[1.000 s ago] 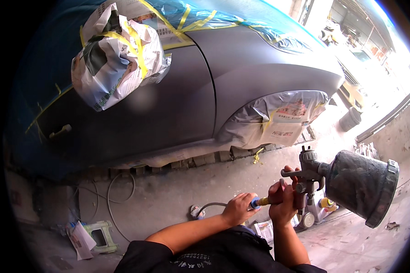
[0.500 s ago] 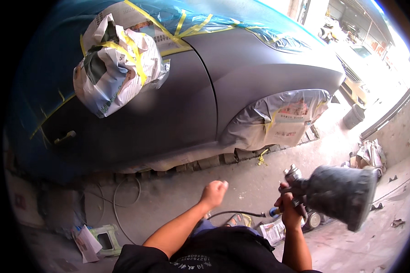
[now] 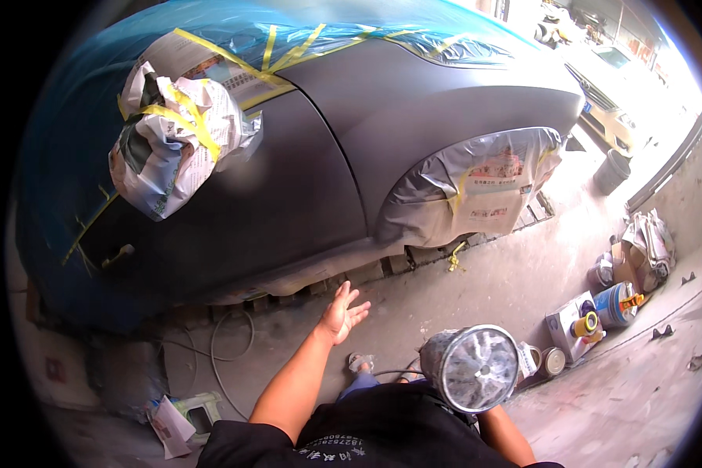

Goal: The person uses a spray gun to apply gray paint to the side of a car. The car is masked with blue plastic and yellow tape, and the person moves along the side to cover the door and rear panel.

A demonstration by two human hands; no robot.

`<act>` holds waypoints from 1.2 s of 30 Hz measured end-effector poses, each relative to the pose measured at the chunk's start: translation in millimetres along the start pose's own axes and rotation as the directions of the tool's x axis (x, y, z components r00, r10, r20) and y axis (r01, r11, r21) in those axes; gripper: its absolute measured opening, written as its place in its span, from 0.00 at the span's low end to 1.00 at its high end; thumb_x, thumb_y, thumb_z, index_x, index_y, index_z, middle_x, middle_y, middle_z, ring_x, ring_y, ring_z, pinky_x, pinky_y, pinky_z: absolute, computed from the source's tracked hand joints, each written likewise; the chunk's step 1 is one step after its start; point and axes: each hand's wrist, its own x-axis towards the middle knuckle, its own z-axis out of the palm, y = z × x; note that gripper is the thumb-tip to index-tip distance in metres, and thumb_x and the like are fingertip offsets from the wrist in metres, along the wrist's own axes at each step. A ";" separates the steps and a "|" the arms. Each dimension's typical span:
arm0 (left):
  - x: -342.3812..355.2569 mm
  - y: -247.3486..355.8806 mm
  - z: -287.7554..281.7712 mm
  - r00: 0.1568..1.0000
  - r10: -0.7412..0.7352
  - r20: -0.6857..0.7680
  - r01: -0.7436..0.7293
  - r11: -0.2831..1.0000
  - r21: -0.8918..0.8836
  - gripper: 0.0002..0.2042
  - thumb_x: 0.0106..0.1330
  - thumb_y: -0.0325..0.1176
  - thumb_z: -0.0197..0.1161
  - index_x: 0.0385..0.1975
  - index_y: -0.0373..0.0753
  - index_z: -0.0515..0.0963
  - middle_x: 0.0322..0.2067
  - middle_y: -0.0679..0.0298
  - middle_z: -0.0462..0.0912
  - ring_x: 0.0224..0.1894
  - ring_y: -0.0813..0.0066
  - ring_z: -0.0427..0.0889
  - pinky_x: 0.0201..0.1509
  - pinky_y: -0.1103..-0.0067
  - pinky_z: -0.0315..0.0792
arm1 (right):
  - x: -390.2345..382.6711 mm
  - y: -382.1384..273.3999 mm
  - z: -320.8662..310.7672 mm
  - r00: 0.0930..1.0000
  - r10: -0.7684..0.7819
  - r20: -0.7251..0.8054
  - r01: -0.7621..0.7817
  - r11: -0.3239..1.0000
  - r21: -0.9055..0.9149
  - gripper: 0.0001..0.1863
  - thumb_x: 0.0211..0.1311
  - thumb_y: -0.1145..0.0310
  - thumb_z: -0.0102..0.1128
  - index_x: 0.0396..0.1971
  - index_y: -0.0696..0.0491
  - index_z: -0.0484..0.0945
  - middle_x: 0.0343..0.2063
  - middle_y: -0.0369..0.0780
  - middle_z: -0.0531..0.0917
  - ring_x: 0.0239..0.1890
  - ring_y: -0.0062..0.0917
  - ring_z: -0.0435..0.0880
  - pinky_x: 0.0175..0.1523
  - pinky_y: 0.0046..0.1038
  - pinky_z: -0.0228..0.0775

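My left hand (image 3: 343,313) is raised over the floor beside the car, empty, its fingers spread. On the right, a spray gun's large cup (image 3: 478,368), grey and paint-smeared with a round lid, is held up close to my body. My right forearm (image 3: 507,435) reaches up behind the cup, which hides my right hand and the gun's body. Before me stands a car with a matt dark grey door (image 3: 288,179) and front fender (image 3: 437,90). Newspaper and yellow tape wrap its mirror (image 3: 168,140); paper and film cover its wheel (image 3: 483,183).
Blue film (image 3: 70,140) covers the car's upper parts. A hose (image 3: 222,366) loops over the floor at left, near a pale green frame (image 3: 199,409). Cans, a white box (image 3: 567,324) and crumpled paper (image 3: 649,242) lie along the right wall. A bucket (image 3: 612,171) stands beyond the wheel.
The spray gun has come left and nearer my body, its cup lid now turned up toward me. My left hand has shifted slightly left and its fingers have spread. The view has turned slightly.
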 end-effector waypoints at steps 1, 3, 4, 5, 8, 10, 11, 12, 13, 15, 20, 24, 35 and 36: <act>1.2 1.2 -1.6 0.998 -0.056 0.033 0.057 0.998 -0.039 0.39 0.64 0.57 0.48 0.67 0.47 0.37 0.67 0.55 0.41 0.63 0.54 0.59 0.64 0.66 0.58 | -0.6 1.8 0.0 0.999 0.021 0.031 -0.025 0.993 0.113 0.12 0.60 0.68 0.51 0.43 0.50 0.66 0.47 0.39 0.71 0.48 0.27 0.70 0.54 0.32 0.59; 2.1 -0.6 -0.1 0.996 -0.057 0.066 0.057 0.998 0.007 0.43 0.60 0.65 0.43 0.67 0.48 0.34 0.68 0.57 0.38 0.68 0.56 0.47 0.69 0.65 0.43 | 0.5 5.3 -0.8 0.994 0.055 0.095 -0.084 0.940 0.332 0.16 0.60 0.67 0.52 0.48 0.50 0.64 0.50 0.39 0.70 0.51 0.28 0.69 0.57 0.33 0.57; 3.6 -0.3 0.0 0.997 -0.046 0.063 0.046 0.999 0.002 0.42 0.61 0.65 0.43 0.67 0.48 0.34 0.68 0.57 0.39 0.68 0.56 0.47 0.69 0.65 0.42 | 1.5 7.4 -0.7 0.992 0.060 0.111 -0.101 0.909 0.405 0.18 0.60 0.67 0.52 0.50 0.49 0.64 0.51 0.39 0.70 0.52 0.28 0.69 0.58 0.33 0.57; 4.6 0.5 0.0 0.998 -0.034 0.059 0.035 0.999 -0.003 0.42 0.61 0.65 0.42 0.67 0.47 0.35 0.68 0.56 0.40 0.68 0.56 0.47 0.69 0.65 0.41 | 1.1 8.1 -1.1 0.991 0.059 0.120 -0.109 0.877 0.468 0.20 0.60 0.67 0.52 0.53 0.49 0.63 0.53 0.39 0.69 0.53 0.29 0.68 0.60 0.33 0.56; 5.6 6.9 6.9 0.998 0.002 0.069 -0.004 1.000 0.026 0.41 0.61 0.66 0.39 0.67 0.46 0.36 0.67 0.56 0.41 0.68 0.58 0.46 0.70 0.66 0.39 | 1.8 2.4 -4.3 0.993 0.054 0.103 -0.101 0.844 0.527 0.26 0.60 0.67 0.53 0.59 0.48 0.61 0.57 0.39 0.67 0.57 0.30 0.67 0.64 0.34 0.54; 6.7 15.0 13.9 0.996 0.030 0.081 -0.033 0.998 0.045 0.41 0.61 0.66 0.39 0.67 0.45 0.37 0.67 0.55 0.42 0.68 0.59 0.46 0.70 0.66 0.39 | -0.7 -10.5 -6.8 0.996 0.052 0.070 -0.076 0.909 0.410 0.30 0.59 0.64 0.54 0.61 0.48 0.57 0.59 0.39 0.64 0.59 0.31 0.64 0.64 0.35 0.56; 8.1 19.0 18.4 0.995 0.042 0.088 -0.047 0.998 0.053 0.41 0.61 0.66 0.38 0.67 0.44 0.37 0.67 0.55 0.43 0.68 0.60 0.46 0.70 0.66 0.39 | -1.7 -12.0 -10.6 0.998 0.045 0.033 -0.054 0.935 0.350 0.29 0.59 0.65 0.54 0.61 0.49 0.58 0.59 0.39 0.65 0.59 0.31 0.65 0.63 0.35 0.57; 8.9 23.5 23.7 0.995 0.053 0.088 -0.058 0.997 0.054 0.41 0.61 0.66 0.38 0.67 0.44 0.37 0.67 0.55 0.44 0.68 0.60 0.46 0.70 0.67 0.39 | -4.3 -11.2 -14.7 1.000 0.027 -0.007 -0.024 0.965 0.262 0.29 0.59 0.65 0.54 0.60 0.49 0.58 0.58 0.39 0.65 0.58 0.31 0.65 0.62 0.35 0.57; 10.4 26.6 29.9 0.994 0.061 0.091 -0.066 0.996 0.053 0.42 0.61 0.66 0.38 0.67 0.44 0.38 0.67 0.54 0.45 0.68 0.61 0.47 0.69 0.67 0.39 | -8.0 -9.4 -19.9 0.999 0.010 -0.052 -0.002 0.987 0.163 0.28 0.58 0.65 0.54 0.59 0.49 0.59 0.57 0.39 0.65 0.57 0.31 0.66 0.62 0.35 0.57; 14.0 32.6 36.5 0.993 0.080 0.092 -0.085 0.995 0.050 0.42 0.61 0.66 0.38 0.67 0.44 0.38 0.66 0.54 0.47 0.68 0.61 0.48 0.69 0.67 0.40 | -17.5 -5.1 -29.3 0.993 -0.026 -0.113 0.024 0.999 -0.024 0.27 0.57 0.66 0.55 0.57 0.49 0.60 0.55 0.39 0.66 0.56 0.31 0.66 0.60 0.34 0.58; 16.1 45.7 48.3 0.992 0.092 0.092 -0.100 0.991 0.089 0.41 0.61 0.66 0.37 0.66 0.40 0.43 0.65 0.53 0.51 0.68 0.61 0.49 0.69 0.67 0.40 | -24.5 0.7 -46.0 0.983 -0.074 -0.170 0.024 0.961 -0.276 0.24 0.55 0.68 0.56 0.52 0.50 0.63 0.51 0.39 0.69 0.52 0.30 0.68 0.57 0.34 0.60; 25.0 57.8 56.2 0.982 0.114 0.150 -0.136 0.979 0.150 0.41 0.62 0.65 0.37 0.65 0.35 0.47 0.63 0.51 0.55 0.67 0.60 0.50 0.69 0.66 0.41 | -15.1 2.5 -53.2 0.972 -0.102 -0.211 0.016 0.928 -0.372 0.21 0.53 0.69 0.56 0.49 0.50 0.66 0.47 0.39 0.70 0.49 0.29 0.69 0.54 0.33 0.61; 98.7 83.0 98.4 0.946 0.085 0.313 -0.126 0.986 0.112 0.39 0.64 0.62 0.38 0.62 0.31 0.54 0.60 0.52 0.62 0.63 0.64 0.60 0.65 0.72 0.52 | 36.6 17.3 -79.9 0.950 -0.148 -0.275 -0.057 0.786 -0.616 0.15 0.48 0.72 0.58 0.39 0.52 0.73 0.37 0.39 0.75 0.40 0.28 0.73 0.47 0.32 0.66; 107.8 82.9 101.3 0.947 0.074 0.311 -0.105 0.991 0.083 0.37 0.65 0.61 0.38 0.61 0.31 0.55 0.59 0.53 0.64 0.61 0.65 0.63 0.64 0.73 0.56 | 40.7 20.4 -81.7 0.947 -0.141 -0.287 -0.075 0.776 -0.627 0.14 0.48 0.73 0.58 0.38 0.52 0.73 0.37 0.39 0.76 0.40 0.28 0.74 0.46 0.32 0.66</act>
